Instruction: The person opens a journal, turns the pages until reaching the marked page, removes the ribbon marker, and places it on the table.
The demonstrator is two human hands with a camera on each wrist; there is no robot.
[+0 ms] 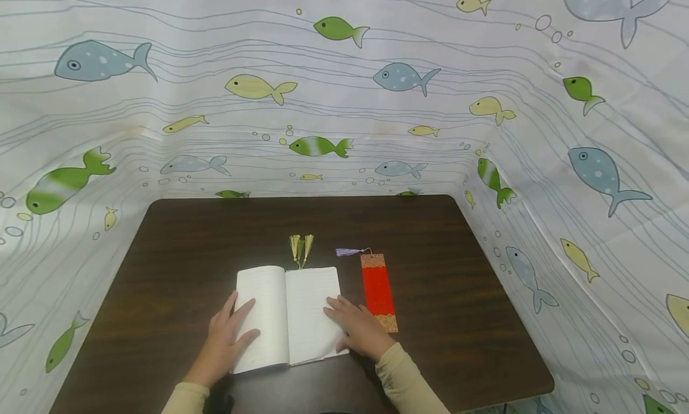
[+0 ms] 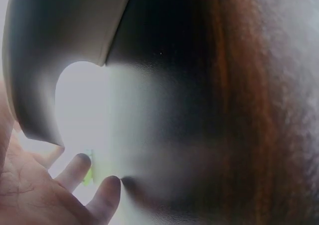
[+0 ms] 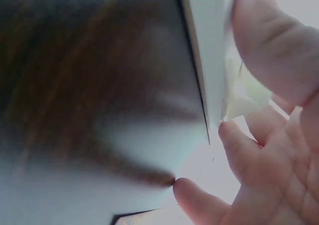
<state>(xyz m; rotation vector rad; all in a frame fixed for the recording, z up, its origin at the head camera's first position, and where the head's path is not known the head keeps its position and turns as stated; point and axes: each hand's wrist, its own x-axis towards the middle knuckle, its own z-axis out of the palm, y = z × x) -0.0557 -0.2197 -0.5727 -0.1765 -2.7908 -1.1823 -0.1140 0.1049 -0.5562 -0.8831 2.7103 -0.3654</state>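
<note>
An open notebook [image 1: 313, 312] with blank lined pages lies on the dark table. My left hand [image 1: 222, 341] rests along its left edge, with the thumb and one finger over the left page. In the left wrist view, fingertips reach the table beside the notebook's curved, raised cover [image 2: 55, 30]. My right hand [image 1: 365, 330] rests on the right page's outer edge, fingers spread; in the right wrist view one fingertip touches the table beside the notebook's edge [image 3: 205, 45]. Yellow tassels [image 1: 300, 247] stick out past the notebook's top near its spine.
A red bookmark [image 1: 377, 285] with gold patterned ends lies just right of the notebook, partly behind the right hand. Its purple tassel [image 1: 350, 252] points left. A white cloth [image 1: 344, 115] printed with fish surrounds the brown wooden table [image 1: 463, 342] at the back and sides.
</note>
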